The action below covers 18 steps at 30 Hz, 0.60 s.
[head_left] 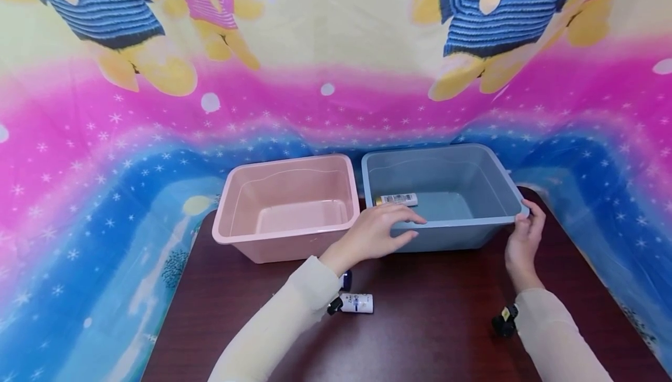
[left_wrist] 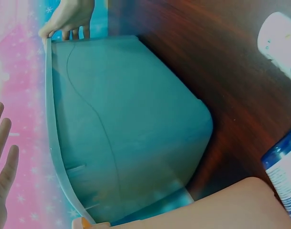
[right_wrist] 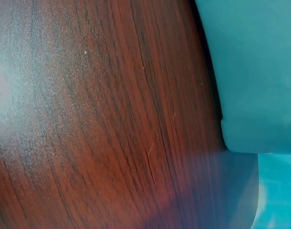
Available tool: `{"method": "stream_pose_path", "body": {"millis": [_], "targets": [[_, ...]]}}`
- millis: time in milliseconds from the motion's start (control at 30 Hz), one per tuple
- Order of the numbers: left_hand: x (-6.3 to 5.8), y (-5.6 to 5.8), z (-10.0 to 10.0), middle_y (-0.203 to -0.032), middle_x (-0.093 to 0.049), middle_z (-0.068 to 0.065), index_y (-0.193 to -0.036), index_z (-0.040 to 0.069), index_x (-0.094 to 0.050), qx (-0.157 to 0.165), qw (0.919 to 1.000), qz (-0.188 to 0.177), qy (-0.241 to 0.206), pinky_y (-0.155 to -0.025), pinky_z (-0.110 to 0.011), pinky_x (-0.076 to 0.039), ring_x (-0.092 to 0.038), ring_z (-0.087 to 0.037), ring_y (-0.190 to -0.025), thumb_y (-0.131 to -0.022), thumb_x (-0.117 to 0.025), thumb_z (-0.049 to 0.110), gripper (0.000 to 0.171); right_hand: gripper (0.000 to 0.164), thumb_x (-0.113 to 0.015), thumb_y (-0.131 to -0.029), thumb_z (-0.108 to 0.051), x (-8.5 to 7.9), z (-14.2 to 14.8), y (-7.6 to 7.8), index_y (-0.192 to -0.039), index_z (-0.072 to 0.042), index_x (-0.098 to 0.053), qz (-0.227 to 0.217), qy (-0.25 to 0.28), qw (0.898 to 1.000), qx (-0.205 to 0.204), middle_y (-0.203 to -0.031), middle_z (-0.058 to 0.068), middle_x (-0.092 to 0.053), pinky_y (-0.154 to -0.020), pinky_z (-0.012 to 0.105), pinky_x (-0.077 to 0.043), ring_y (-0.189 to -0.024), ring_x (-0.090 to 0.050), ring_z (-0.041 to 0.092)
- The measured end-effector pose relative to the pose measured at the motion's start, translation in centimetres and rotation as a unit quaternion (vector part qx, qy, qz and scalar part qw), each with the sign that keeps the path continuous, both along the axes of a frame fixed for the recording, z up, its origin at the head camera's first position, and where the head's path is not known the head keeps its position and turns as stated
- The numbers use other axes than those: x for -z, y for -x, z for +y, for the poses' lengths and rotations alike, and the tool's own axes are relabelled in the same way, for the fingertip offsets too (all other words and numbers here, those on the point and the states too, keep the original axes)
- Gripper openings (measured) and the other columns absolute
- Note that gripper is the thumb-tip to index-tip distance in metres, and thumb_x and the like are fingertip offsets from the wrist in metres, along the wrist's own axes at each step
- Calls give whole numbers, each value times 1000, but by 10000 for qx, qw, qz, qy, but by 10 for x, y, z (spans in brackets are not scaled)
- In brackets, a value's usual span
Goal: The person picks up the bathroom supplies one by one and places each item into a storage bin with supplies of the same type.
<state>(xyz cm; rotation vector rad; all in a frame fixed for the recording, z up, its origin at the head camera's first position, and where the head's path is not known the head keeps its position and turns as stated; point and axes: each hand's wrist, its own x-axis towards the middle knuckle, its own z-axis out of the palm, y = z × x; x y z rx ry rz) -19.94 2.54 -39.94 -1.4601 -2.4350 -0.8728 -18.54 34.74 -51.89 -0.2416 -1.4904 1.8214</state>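
Note:
A blue-grey plastic bin (head_left: 446, 236) stands at the back right of the table. My right hand (head_left: 525, 239) grips its right front corner by the rim; the left wrist view also shows the right hand (left_wrist: 74, 16) there. Over the bin's front left rim, my left hand (head_left: 375, 233) has its fingers spread and holds nothing; whether it touches the rim I cannot tell. The left wrist view shows its fingers (left_wrist: 2, 143) apart. Inside the bin lies a white bottle (head_left: 401, 199) with a yellowish end. The right wrist view catches only the bin's side (right_wrist: 260, 81) and the table.
A pink bin (head_left: 299, 245) stands left of the blue-grey one. On the dark wooden table (head_left: 420, 323), a white bottle (head_left: 359, 303) lies beside my left sleeve, near a dark blue item (head_left: 346, 280) partly hidden by it. A printed cloth (head_left: 325, 108) hangs behind.

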Motion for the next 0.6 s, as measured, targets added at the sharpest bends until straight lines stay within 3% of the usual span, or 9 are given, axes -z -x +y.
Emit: {"method": "stream_pose_path", "body": {"millis": [233, 400, 600], "targets": [[8, -7, -9, -120, -66, 9, -121, 21, -71, -26, 10000, 66, 37, -89, -15, -45, -57, -2, -116, -95, -69, 26, 27, 39, -50, -98, -20, -2, -1, 0, -136, -14, -50, -99, -74, 9999, 33, -127, 1, -49, -93, 24, -33, -110, -46, 17], [14, -12, -19, -119, -66, 8, -120, 21, -71, -69, 9999, 78, 71, -93, -18, -45, -58, -4, -115, -95, -68, 26, 25, 39, -45, -99, -20, -2, -1, -1, -138, -17, -48, -357, -304, 9988, 127, -127, -2, -48, -95, 26, -31, -109, -46, 15], [21, -18, -33, -119, -67, 6, -118, 21, -72, -138, 9999, 6, -15, -98, -23, -45, -58, -8, -116, -94, -69, 25, 24, 39, -45, -100, -21, 0, -2, 0, -138, -15, -48, -307, -329, 9988, 198, -124, -2, -50, -93, 26, -30, -106, -46, 15]]}}
